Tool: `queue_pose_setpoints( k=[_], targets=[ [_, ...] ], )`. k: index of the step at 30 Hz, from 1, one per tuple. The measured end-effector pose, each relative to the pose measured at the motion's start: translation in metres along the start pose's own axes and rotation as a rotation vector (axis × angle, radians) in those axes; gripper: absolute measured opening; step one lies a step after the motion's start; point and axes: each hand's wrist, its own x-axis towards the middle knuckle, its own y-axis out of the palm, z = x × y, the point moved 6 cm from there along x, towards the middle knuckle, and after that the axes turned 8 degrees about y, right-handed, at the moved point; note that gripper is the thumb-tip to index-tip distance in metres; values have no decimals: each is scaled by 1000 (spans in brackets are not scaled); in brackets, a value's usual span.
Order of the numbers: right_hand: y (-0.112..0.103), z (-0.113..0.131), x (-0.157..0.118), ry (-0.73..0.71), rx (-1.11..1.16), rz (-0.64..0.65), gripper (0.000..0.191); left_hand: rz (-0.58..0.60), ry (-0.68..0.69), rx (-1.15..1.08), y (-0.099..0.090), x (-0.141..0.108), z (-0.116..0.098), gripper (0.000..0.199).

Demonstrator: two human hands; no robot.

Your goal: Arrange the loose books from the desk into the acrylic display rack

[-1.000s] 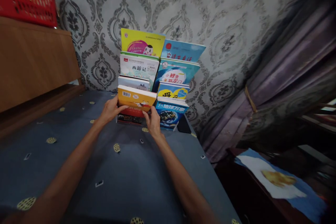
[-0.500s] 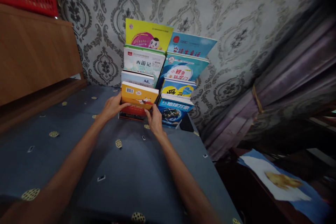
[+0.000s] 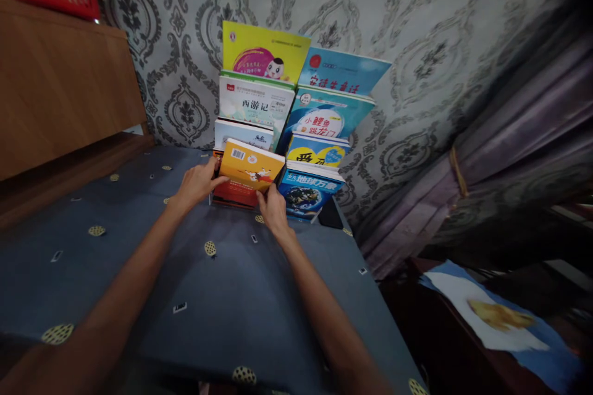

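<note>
A small orange-yellow book (image 3: 252,166) with a barcode leans at the front of the left stack, its top edge sloping down to the right. Behind and below it shows a red-orange book (image 3: 234,192). My left hand (image 3: 197,186) is at the left side, thumb by the yellow book's lower left corner and fingertips partly hidden at the edge. My right hand (image 3: 274,207) pinches the lower right corner. Behind stand a pale blue book (image 3: 243,134), a white book (image 3: 254,102) and a yellow-green book (image 3: 264,46).
To the right stands a second row: a blue earth book (image 3: 303,194), a yellow-and-blue book (image 3: 317,151) and teal books (image 3: 331,108). A dark flat object (image 3: 330,215) lies beside it. A wooden cabinet (image 3: 65,68) is at left, a curtain (image 3: 417,210) at right.
The yellow book has shifted right and tilted, uncovering the red-orange book's upper left edge. Both hands stay near the same spots. The view has moved slightly.
</note>
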Motion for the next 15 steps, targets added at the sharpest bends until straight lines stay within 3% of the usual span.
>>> queue_pose_setpoints(
  k=[4,10,15],
  targets=[
    [1,1,0,9,-18,7,17,9,64,-20,2,1,0,21],
    [1,3,0,-26,-5,-13,16,38,68,-40,-2,0,0,17],
    [1,2,-1,10,6,9,15,-225,111,-99,-34,-2,-19,60]
  ],
)
